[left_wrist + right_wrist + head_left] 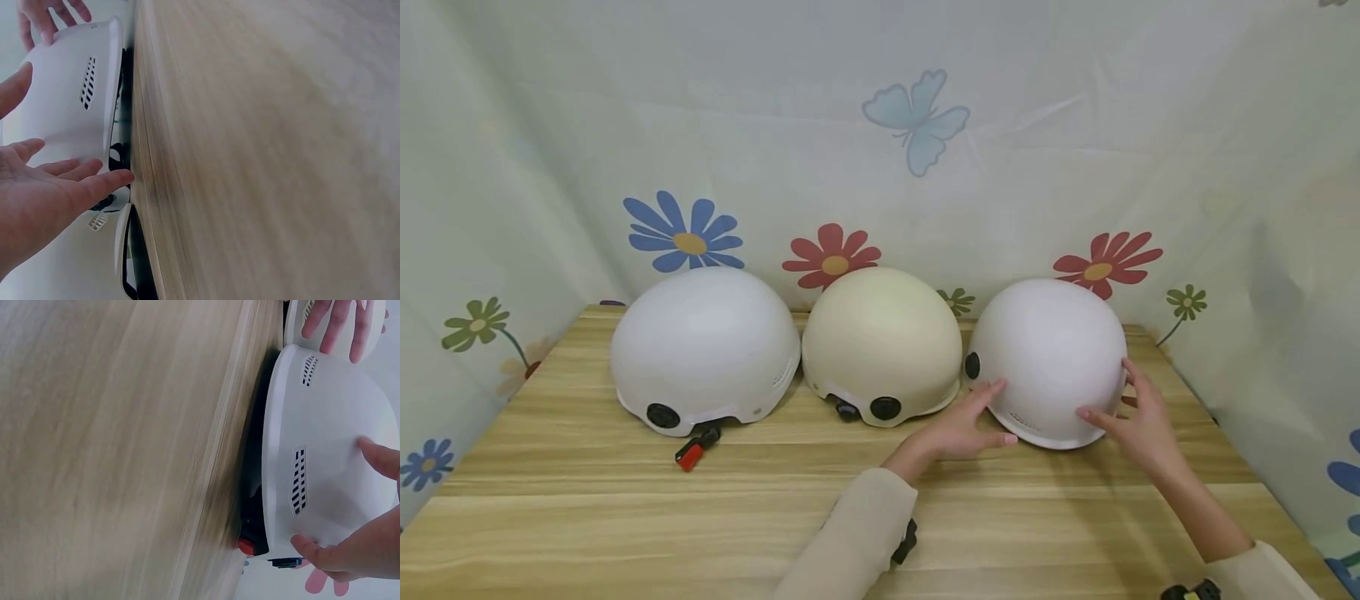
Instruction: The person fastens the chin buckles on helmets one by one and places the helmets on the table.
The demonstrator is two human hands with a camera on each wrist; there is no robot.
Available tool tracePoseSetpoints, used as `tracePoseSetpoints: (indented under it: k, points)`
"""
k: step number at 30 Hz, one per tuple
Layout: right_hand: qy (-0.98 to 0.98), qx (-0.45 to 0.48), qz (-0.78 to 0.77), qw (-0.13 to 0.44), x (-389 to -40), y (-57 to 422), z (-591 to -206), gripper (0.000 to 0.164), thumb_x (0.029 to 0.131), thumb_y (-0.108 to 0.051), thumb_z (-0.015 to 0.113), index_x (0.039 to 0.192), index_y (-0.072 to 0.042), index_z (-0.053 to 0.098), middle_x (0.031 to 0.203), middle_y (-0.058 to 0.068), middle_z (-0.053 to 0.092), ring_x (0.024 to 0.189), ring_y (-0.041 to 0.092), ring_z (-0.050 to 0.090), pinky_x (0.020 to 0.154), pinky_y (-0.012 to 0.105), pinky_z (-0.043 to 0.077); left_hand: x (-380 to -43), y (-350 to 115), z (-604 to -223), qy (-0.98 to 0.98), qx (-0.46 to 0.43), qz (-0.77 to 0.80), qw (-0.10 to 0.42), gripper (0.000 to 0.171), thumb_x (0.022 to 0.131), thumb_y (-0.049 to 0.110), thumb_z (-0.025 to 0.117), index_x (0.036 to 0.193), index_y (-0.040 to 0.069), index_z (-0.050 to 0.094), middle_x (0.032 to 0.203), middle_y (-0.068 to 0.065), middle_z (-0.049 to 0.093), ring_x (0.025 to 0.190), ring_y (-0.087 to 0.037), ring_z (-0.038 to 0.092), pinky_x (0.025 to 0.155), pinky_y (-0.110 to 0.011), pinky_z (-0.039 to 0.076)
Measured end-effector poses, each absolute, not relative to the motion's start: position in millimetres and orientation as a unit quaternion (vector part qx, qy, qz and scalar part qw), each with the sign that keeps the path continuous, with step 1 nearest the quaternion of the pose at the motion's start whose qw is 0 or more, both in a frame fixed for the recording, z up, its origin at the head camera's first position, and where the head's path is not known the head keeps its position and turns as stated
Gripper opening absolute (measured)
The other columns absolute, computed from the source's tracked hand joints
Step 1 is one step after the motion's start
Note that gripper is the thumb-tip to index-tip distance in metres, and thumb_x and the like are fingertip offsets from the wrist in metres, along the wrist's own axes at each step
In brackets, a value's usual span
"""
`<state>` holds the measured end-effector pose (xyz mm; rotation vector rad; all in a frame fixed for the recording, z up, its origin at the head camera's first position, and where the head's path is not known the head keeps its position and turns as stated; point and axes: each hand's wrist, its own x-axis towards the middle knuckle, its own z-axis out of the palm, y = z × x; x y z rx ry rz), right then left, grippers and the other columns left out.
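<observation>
A white helmet [1048,358] sits dome up at the right end of a row, with both hands beside it. My left hand [958,429] is at its left front, fingers extended and thumb spread; the left wrist view shows these fingers [75,178] straight beside the shell. On the opposite side, my right hand [1138,417] touches the shell with thumb and fingertips, not wrapped round it. Vent slots [299,481] and a red buckle piece [246,546] by the rim show in the right wrist view.
A cream helmet [883,342] stands in the middle, and another white helmet [703,342] at the left with a red and black buckle [692,450] in front. All rest on a wood-grain table [625,533]. Behind hangs a flowered curtain [760,133].
</observation>
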<state>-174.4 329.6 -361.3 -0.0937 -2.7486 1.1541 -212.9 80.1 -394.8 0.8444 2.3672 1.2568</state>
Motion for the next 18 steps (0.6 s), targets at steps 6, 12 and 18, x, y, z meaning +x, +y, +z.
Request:
tracePoseSetpoints:
  k: [6, 12, 18]
  points:
    - [-0.924, -0.033, 0.369, 0.090, -175.6, 325.2, -360.5, 0.095, 0.080, -0.030, 0.071, 0.144, 0.003, 0.008, 0.135, 0.035, 0.022, 0.109, 0.052, 0.036, 0.079, 0.058, 0.044, -214.0, 79.5, -396.3, 0.827, 0.293, 0.449, 0.169, 0.078, 0.085, 0.035, 0.063, 0.146, 0.017, 0.020, 0.150, -0.001, 0.017, 0.136, -0.016, 0.014, 0.108, -0.031, 0.015]
    - [-0.930, -0.034, 0.350, 0.106, -174.9, 319.8, -360.7, 0.090, 0.081, -0.025, 0.071, 0.142, 0.007, 0.013, 0.132, 0.036, 0.023, 0.105, 0.051, 0.039, 0.076, 0.056, 0.046, -213.7, 75.8, -395.7, 0.823, 0.268, 0.467, 0.182, 0.071, 0.086, 0.035, 0.062, 0.144, 0.017, 0.027, 0.146, -0.003, 0.029, 0.132, -0.018, 0.028, 0.105, -0.033, 0.025]
    - [-0.926, -0.048, 0.351, 0.128, -171.7, 314.3, -360.2, 0.077, 0.081, -0.014, 0.070, 0.137, 0.008, 0.023, 0.124, 0.034, 0.026, 0.102, 0.047, 0.041, 0.075, 0.052, 0.047, -214.1, 68.2, -393.9, 0.819, 0.250, 0.481, 0.189, 0.058, 0.087, 0.033, 0.062, 0.138, 0.018, 0.040, 0.128, -0.010, 0.049, 0.114, -0.023, 0.049, 0.091, -0.034, 0.041]
